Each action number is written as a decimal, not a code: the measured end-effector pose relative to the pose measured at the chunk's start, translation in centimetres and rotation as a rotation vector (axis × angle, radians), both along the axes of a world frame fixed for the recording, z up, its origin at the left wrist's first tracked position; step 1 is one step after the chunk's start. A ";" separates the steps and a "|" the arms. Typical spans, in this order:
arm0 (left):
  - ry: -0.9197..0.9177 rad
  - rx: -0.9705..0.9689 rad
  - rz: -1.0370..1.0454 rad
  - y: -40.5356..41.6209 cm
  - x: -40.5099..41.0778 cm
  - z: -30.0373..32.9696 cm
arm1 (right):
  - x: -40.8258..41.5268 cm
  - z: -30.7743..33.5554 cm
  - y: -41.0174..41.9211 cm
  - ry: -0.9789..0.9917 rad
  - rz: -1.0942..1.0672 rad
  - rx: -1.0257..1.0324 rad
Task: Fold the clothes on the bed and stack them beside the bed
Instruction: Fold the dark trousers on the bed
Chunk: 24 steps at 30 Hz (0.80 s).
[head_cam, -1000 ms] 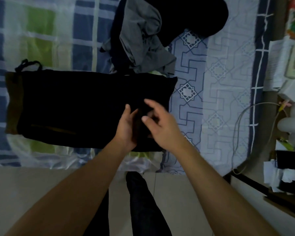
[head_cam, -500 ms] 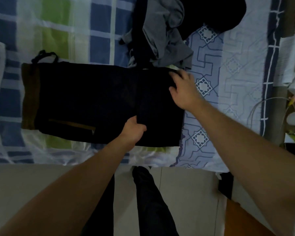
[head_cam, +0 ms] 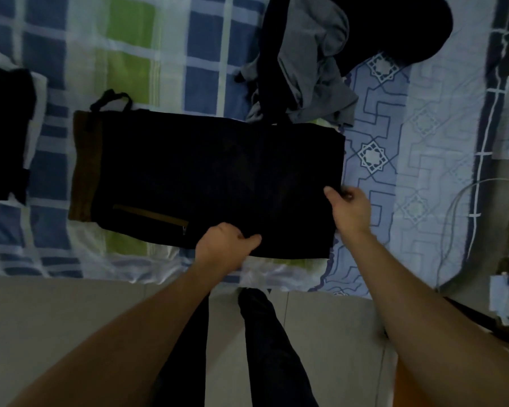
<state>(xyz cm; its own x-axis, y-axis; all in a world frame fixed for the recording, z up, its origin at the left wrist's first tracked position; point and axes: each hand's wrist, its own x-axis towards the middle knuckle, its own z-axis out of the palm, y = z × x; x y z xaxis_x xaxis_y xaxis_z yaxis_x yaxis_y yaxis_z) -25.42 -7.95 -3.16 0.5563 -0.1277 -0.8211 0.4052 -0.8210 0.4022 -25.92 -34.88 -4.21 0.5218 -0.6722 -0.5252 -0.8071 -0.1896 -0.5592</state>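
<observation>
The bed (head_cam: pixel 124 48) (checked sheet) carries dark shorts (head_cam: pixel 218 177) and 1 clothes heap (head_cam: pixel 321 54).

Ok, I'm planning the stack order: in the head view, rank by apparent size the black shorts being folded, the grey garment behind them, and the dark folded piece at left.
1. black shorts
2. grey garment, crumpled
3. dark folded piece, partly cropped, so unsure

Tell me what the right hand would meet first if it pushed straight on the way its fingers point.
The right hand grips the dark garment at its right edge, fingers aimed left and away. Going on, it would likely just slide across that garment; beyond lies the checked sheet. Depth is unclear.
</observation>
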 end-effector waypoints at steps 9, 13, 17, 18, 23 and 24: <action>-0.548 -0.290 -0.179 -2.0 6.2 -0.6 | -0.5 1.7 1.5 -0.159 0.026 0.251; -0.354 -0.388 -0.035 -2.0 7.0 -1.9 | -1.0 6.4 4.1 -0.301 0.127 0.086; -0.055 -0.656 0.428 -1.5 7.4 -0.5 | 0.3 10.6 8.7 -0.378 0.280 0.101; 0.004 -0.681 0.553 -1.2 7.6 0.0 | 0.9 11.1 9.9 -0.379 0.315 0.105; 0.215 -0.782 0.924 2.2 9.2 2.0 | 3.7 11.6 16.7 -0.376 0.485 0.082; 0.255 -0.797 0.963 3.3 9.6 2.2 | 4.2 11.4 18.1 -0.368 0.513 0.081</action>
